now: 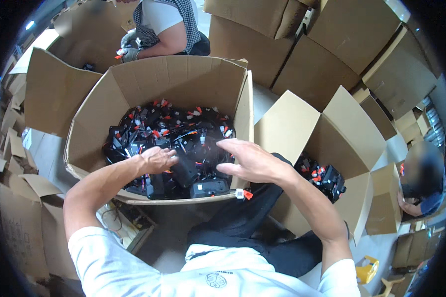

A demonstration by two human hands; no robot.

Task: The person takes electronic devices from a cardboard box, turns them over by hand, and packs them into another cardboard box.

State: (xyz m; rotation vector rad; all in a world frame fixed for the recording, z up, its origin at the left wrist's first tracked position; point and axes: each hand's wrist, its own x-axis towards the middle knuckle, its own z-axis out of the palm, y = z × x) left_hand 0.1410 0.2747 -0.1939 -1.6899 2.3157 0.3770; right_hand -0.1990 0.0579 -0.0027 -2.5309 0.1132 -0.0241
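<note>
A large open carton [178, 74] in front of me holds a heap of black plastic units [210, 187] with thin wires and red and white connectors. Over the heap, my left hand [156, 160] has its fingers curled in a pinch at the edge of one black plastic unit [185, 171], which is slightly blurred. My right hand [252, 161] hovers at the carton's right side, thumb and fingers apart, nothing in it. A white and red connector [244, 194] hangs over the near rim.
To my right stands a second open carton [352, 143] with several black units [327, 180] inside. A gloved person [166, 29] works beyond the large carton; another person [423, 173] is at far right. Stacked cartons [352, 34] rise behind. A yellow plastic object [366, 270] lies lower right.
</note>
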